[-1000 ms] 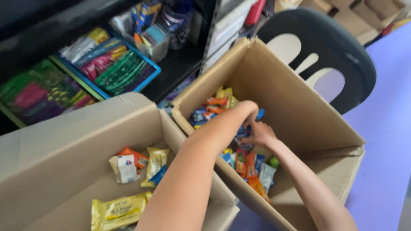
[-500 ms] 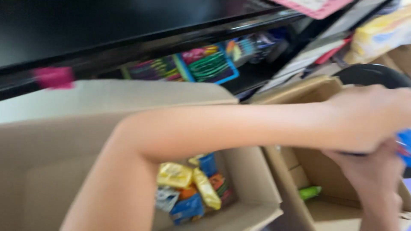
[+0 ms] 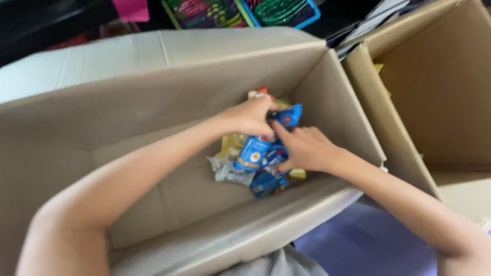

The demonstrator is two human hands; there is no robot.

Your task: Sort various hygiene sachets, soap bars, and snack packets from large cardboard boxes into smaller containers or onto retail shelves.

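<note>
From my seat, reading left to right: the big left box (image 3: pixel 153 102) fills most of the view, its walls bare cardboard and its floor holding a small heap of snack packets (image 3: pixel 240 171) in the far right corner. My left hand (image 3: pixel 250 116) reaches in over that heap, fingers curled and pinching the top of a blue packet (image 3: pixel 287 115). Just beside it, touching the same bunch, my right hand (image 3: pixel 305 148) has its fingers pressed around more blue packets (image 3: pixel 254 152), thumb on top. I judge these packets light, soft and crinkly, with slick film that could slide out of a loose grip; the crimped end seams or a gather across the middle look like the safest places to hold, and squeezing hard might crush what is inside. Further right stands the right box (image 3: pixel 440 87), open, with only a sliver of yellow and green visible at its edges; I cannot tell its contents. Coloured baskets (image 3: pixel 240 10) sit behind.
</note>
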